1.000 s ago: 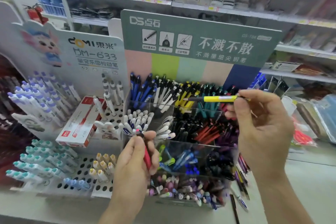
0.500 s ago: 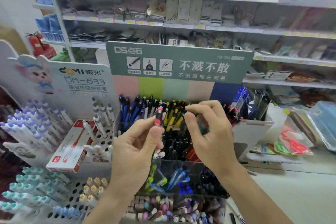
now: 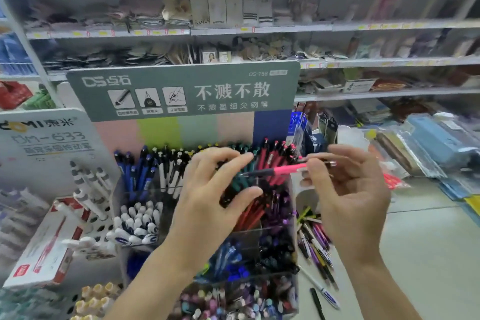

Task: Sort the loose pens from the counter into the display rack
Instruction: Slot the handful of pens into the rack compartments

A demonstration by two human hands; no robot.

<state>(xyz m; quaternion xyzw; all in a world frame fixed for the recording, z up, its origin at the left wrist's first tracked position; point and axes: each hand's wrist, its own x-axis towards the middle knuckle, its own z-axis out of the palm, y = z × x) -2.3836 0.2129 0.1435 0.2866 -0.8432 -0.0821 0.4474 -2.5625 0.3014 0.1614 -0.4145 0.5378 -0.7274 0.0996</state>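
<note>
Holding a pink pen (image 3: pixel 281 171) level above the rack (image 3: pixel 291 215), the right hand (image 3: pixel 348 197) pinches it between thumb and fingertips close to its right end. The pen's long axis runs left to right, nearly flat, with its dark tip pointing left toward the left hand (image 3: pixel 207 197). That hand hangs just left of the tip with fingers spread and gently curved, grasping nothing; whether a fingertip touches the pen cannot be told through the blur.

Just beyond the pen, at the far right of the rack's back row, stands a cluster of red pens (image 3: pixel 275 156), upright and leaning slightly. That looks the likeliest home for the pink one, though the colour match is a judgement. To go in, the pen must swing from level to upright, then drop a short way far and down. The right hand is nearer that slot. More loose pens (image 3: pixel 317 247) lie on the counter (image 3: pixel 428 254), right of the rack.
</note>
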